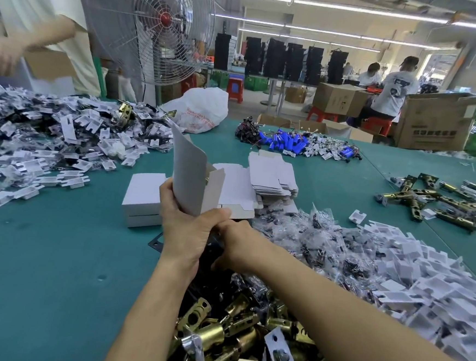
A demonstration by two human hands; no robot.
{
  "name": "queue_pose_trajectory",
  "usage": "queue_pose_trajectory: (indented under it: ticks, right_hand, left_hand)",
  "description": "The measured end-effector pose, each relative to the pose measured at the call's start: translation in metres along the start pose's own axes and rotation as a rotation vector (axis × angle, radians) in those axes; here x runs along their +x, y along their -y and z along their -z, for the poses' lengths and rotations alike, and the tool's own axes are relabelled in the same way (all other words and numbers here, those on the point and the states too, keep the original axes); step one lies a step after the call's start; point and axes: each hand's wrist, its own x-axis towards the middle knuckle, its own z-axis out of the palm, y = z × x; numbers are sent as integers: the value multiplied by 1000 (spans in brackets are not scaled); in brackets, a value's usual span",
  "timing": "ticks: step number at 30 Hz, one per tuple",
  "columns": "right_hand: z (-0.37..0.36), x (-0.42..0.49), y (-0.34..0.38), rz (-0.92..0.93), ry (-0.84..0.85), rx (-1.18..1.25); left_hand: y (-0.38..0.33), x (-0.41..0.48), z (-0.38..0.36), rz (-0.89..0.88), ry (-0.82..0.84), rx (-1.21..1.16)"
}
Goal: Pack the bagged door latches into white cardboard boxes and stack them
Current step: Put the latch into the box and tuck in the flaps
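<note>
Head view: left hand [183,224] clamped on the lower end of an upright, half-opened white cardboard box [187,170], centre frame. Against it at 4 o'clock, right hand [236,247], fingers hidden, grip cannot be told; closed boxes [143,198] stacked at 9 o'clock, door latches [233,336] heaped at 6 o'clock

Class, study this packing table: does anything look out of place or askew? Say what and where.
Blue cylindrical battery cells heaped at the far side of the green table seem unrelated to latch packing. The stack of flat white cardboard box blanks is fanned unevenly.
</note>
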Motion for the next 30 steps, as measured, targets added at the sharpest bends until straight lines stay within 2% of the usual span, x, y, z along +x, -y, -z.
queue_pose_trajectory:
  ticks: [4,7,10,14,17,21,23,27,30]
  right_hand:
    - [10,2,-3,57,133,-1]
    - [33,-4,-18,38,187,206]
    - [57,-19,-40,-38,-21,445]
    - [76,-43,-60,-26,-292,626]
    - [85,-66,-61,62,-406,756]
    - [94,-91,-47,151,-511,808]
    - [95,-98,-41,138,-541,841]
    - [96,-103,-37,40,-550,974]
    - [93,-103,-38,-21,-560,972]
  left_hand:
    - [-1,1,1,-5,-30,-36]
    - [-2,2,3,-7,-39,-36]
    - [-1,0,4,24,9,16]
    - [1,-4,3,93,198,109]
    - [2,-9,2,143,358,161]
    - [4,-12,3,192,519,175]
    - [5,-13,2,160,527,202]
    - [9,-12,-2,-18,376,468]
    - [12,-10,-1,-85,332,552]
